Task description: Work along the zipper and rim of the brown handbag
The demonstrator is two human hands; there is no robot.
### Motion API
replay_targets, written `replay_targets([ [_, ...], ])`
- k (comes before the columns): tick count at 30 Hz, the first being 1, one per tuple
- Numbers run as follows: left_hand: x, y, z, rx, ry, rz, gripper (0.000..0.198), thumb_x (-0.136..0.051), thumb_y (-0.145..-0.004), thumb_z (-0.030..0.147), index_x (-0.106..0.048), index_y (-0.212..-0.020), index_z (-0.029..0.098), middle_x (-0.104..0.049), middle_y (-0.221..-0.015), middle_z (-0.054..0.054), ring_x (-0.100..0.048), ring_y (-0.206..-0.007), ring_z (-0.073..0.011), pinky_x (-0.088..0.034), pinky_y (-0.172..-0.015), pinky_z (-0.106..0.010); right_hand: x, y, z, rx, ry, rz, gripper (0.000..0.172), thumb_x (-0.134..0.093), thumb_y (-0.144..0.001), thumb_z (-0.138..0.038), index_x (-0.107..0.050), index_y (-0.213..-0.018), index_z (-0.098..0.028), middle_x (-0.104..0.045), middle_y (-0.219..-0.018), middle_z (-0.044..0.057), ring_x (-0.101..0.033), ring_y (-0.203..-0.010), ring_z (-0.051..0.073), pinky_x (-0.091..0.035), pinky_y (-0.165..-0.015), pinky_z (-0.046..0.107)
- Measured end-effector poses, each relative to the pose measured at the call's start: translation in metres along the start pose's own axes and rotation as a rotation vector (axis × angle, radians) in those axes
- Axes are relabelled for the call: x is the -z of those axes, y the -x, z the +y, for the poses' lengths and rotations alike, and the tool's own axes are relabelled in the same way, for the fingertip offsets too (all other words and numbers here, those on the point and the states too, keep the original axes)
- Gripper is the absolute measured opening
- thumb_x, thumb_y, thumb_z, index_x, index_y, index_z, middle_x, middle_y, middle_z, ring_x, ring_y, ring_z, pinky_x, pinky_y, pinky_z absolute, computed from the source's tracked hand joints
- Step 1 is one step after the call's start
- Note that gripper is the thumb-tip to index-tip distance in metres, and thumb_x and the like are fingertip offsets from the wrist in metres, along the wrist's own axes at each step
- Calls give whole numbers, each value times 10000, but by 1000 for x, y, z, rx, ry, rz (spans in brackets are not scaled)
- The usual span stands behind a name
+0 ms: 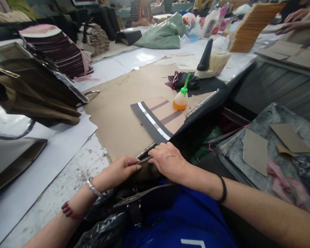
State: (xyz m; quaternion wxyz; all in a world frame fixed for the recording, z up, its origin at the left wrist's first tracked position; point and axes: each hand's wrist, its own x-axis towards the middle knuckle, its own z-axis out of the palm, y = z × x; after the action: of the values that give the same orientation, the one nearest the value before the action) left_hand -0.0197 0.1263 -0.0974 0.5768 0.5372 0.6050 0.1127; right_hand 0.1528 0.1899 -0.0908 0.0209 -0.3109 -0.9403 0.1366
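My left hand (120, 171) and my right hand (167, 161) meet at the near table edge. Both pinch a dark brown leather piece (144, 172) held over my lap, fingers closed on its upper edge. Below it lies a dark bag part with a metal buckle (136, 199). Just beyond my hands, on brown paper (119, 113), rests a flat panel (158, 117) with black, white and tan stripes. A small glue bottle (181, 99) with orange liquid and a green nozzle stands beside that panel.
Brown bag pieces (36, 93) are stacked at left, with dark stacked panels (57, 48) behind. A black cone on a cream base (209, 62) and a dark cloth (182, 81) sit farther back. A tray with cardboard scraps (274, 148) is at right. Another person's hands (294, 20) work at far right.
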Motion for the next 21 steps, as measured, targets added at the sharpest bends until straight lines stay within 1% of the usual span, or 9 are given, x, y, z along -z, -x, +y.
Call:
replay_targets([
  [5,1,0,-3,-17,18,0,322,-442,-748,407,-599,-808,133,-608,-703,-14,-521,-641,-155,-396,-563,-217,0,-4,0,9,2,-15,154,-500,-818,-296,-580,-786,-168,-607,-790,43,-510,-775,181,-292,-640,294],
  [11,1,2,-1,-3,37,3,336,-451,-730,427,-590,-773,124,-590,-656,-7,-496,-588,-141,-389,-534,-216,4,-7,-2,-11,20,-84,161,-500,-819,-288,-591,-780,-161,-613,-805,48,-516,-786,179,-304,-647,285],
  [17,0,2,-1,-5,45,2,343,-445,-738,420,-599,-809,122,-611,-698,-15,-514,-626,-154,-396,-554,-222,3,-8,-2,-1,1,-72,185,-495,-822,-303,-600,-769,-160,-617,-796,47,-522,-786,175,-323,-656,277],
  [21,-3,10,-2,26,10,29,373,-448,-725,450,-616,-818,131,-620,-696,-13,-523,-626,-165,-407,-555,-230,1,-12,0,14,-3,-49,187,-507,-809,-307,-606,-740,-164,-622,-779,44,-536,-770,180,-350,-643,279],
])
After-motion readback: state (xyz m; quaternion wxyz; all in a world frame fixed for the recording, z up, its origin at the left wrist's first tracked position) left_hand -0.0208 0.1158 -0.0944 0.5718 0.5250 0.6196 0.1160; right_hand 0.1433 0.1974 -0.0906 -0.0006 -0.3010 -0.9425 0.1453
